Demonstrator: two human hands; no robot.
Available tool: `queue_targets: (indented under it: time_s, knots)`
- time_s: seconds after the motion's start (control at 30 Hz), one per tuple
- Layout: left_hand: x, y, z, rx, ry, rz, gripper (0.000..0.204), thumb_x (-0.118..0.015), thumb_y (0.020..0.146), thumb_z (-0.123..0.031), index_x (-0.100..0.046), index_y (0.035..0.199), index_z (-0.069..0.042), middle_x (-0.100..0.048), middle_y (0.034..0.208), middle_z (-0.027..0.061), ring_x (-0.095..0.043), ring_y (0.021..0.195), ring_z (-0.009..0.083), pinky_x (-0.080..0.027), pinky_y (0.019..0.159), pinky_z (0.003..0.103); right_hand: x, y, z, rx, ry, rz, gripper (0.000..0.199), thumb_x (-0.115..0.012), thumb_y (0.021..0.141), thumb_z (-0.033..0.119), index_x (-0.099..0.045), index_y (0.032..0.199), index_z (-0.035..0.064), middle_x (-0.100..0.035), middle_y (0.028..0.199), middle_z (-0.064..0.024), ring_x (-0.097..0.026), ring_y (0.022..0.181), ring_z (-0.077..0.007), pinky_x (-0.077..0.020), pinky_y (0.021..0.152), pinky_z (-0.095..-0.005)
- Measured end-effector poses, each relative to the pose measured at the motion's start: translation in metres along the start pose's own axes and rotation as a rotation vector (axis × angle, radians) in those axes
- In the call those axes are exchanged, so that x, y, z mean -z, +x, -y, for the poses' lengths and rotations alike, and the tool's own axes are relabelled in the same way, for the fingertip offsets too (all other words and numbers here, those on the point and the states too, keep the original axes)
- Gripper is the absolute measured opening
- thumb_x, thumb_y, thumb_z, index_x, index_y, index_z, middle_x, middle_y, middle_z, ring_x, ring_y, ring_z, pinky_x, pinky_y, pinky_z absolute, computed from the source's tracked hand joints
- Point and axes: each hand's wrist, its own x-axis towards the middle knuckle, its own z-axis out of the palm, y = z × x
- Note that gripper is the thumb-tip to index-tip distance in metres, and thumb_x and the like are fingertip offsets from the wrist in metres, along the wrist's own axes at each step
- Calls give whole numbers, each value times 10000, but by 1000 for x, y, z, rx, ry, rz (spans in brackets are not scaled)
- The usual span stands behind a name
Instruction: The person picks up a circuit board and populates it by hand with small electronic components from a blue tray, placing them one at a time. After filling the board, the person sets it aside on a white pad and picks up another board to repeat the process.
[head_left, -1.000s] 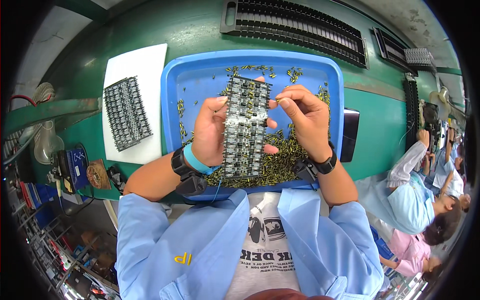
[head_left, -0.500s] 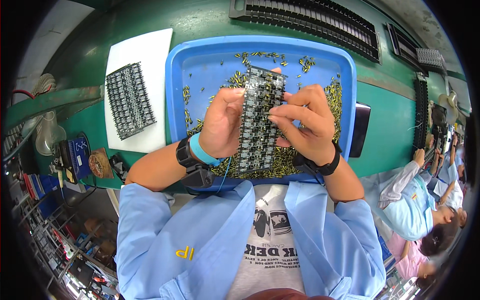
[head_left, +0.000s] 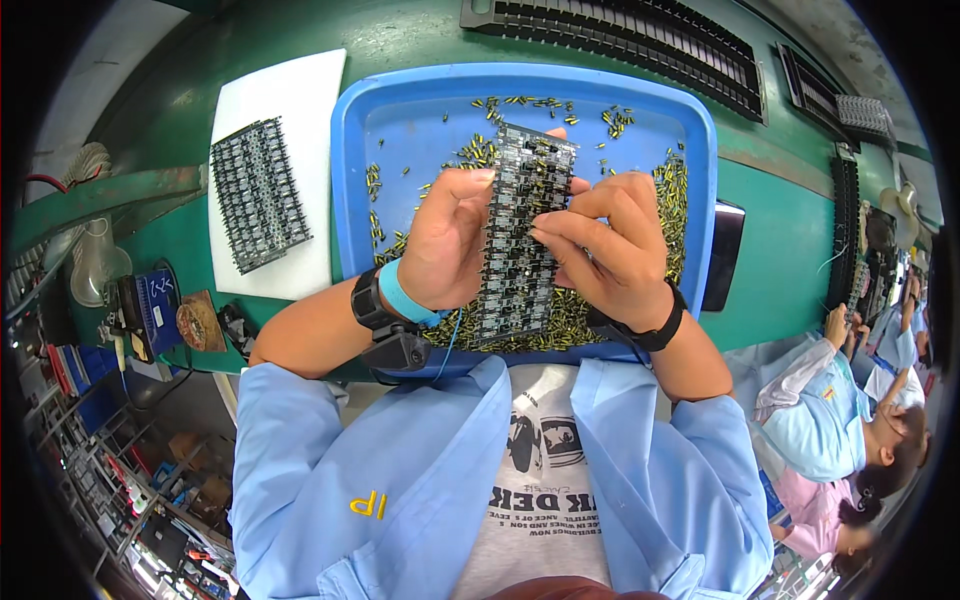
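Observation:
Over a blue tray [head_left: 345, 130], my left hand [head_left: 436, 245] grips a long circuit board panel [head_left: 512, 262] by its left edge, thumb on the near face and fingers behind. The panel stands lengthwise, its face dense with small parts. My right hand [head_left: 622, 240] is at the panel's right side, thumb and forefinger pinched together against the middle of its face. Whatever lies between those fingertips is too small to make out. Many small cylindrical components [head_left: 672, 205], black and yellow, probably capacitors, are scattered in the tray and heaped toward its near side.
A similar circuit board panel [head_left: 262, 195] lies on a white foam sheet [head_left: 290, 85] to the left. Black slotted racks [head_left: 620, 45] line the far edge of the green table [head_left: 770, 250]. A dark flat object [head_left: 724, 255] sits right of the tray. Co-workers [head_left: 820, 410] work at far right.
My right hand's pinched fingertips have shifted slightly left across the panel's face. My left hand keeps its grip on the panel. The view has shifted slightly.

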Motion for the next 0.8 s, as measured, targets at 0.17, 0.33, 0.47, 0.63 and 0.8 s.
queue_targets:
  time_s: [0.17,0.33,0.47,0.63,0.8]
  knots:
    - [-5,2,-1,-22,59,-20,720,-367,1050,-421,-287,1682,-85,-604,1481,176,-652,1271,257,-543,1094,435,3,3,2,55,-65,-4,328,-881,701,45,-809,1014,112,-648,895,-10,-580,845,-240,-434,756,-377]
    - [-2,2,1,-26,58,22,720,-363,1051,-424,-291,1679,-82,-595,1493,186,-642,1290,263,-526,1115,441,0,-2,-2,78,-43,-32,335,-882,714,59,-812,1037,119,-652,901,-2,-579,836,-226,-409,752,-377]
    - [-1,0,0,-11,15,10,785,-392,1016,-433,-264,1677,-30,-573,1504,239,-625,1327,319,-500,1146,439,7,-4,5,77,-26,-41,349,-882,731,81,-817,1072,120,-653,910,0,-577,838,-217,-410,761,-379]
    - [-2,0,-2,-16,30,22,778,-393,1021,-429,-260,1677,-31,-564,1513,252,-620,1337,328,-508,1142,448,4,-1,4,117,-48,-4,356,-876,744,92,-824,1095,119,-656,921,6,-576,836,-218,-411,772,-379]
    - [-1,-1,-2,-37,10,9,776,-388,1028,-434,-251,1677,-32,-548,1527,251,-617,1340,333,-514,1142,447,6,-1,0,92,-8,34,325,-842,778,105,-829,1103,115,-657,941,0,-573,869,-220,-416,785,-375]
